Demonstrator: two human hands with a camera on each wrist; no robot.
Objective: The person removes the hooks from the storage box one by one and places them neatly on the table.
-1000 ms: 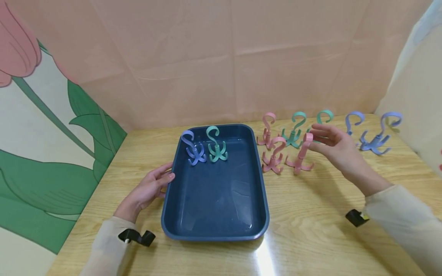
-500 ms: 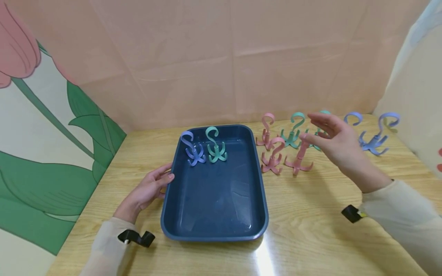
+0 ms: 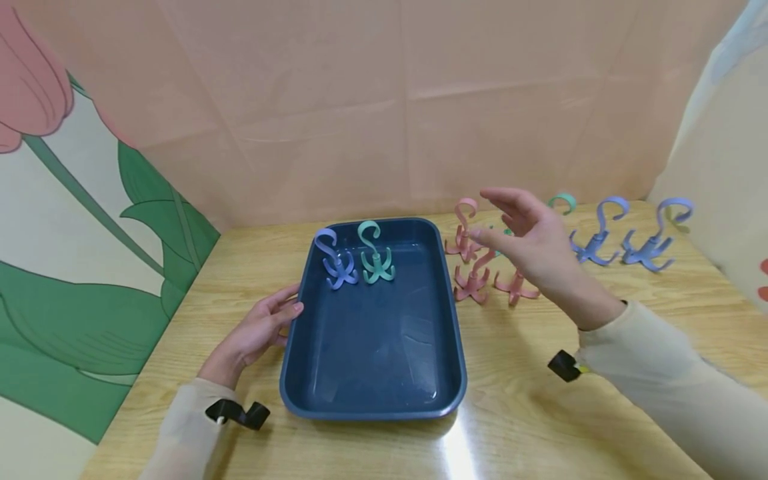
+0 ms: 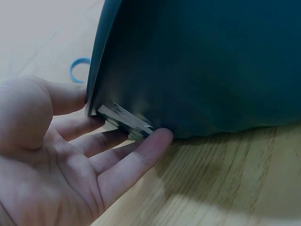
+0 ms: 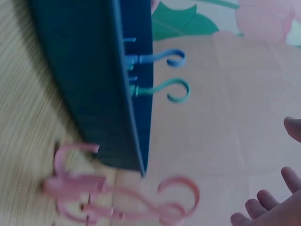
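My left hand [image 3: 255, 340] holds the left rim of a dark blue tray [image 3: 372, 410], thumb at the rim; in the left wrist view the fingers [image 4: 136, 160] reach along its underside. In the tray's far left corner stand a blue hanging hook [image 3: 341, 270] and a green hanging hook [image 3: 378, 267], each with several upturned prongs. My right hand [image 3: 534, 247] is raised over hooks right of the tray, thumb and fingers apart, nothing between them. Near it are a front pink hook [image 3: 472, 287], a back pink hook [image 3: 462, 243] and a third pink hook [image 3: 516, 290], partly hidden.
Behind the right hand, a green hook [image 3: 563, 200] shows only its top; another is mostly covered. Two blue hooks, one nearer [image 3: 594, 247] and one farther right [image 3: 651, 250], stand on the wooden table [image 3: 516, 413]. A pink-covered wall [image 3: 336, 120] rises behind.
My right hand has let go of the third pink hook, leaving it standing beside the other pink ones, then lifted and moved left. The left hand and tray stay put.
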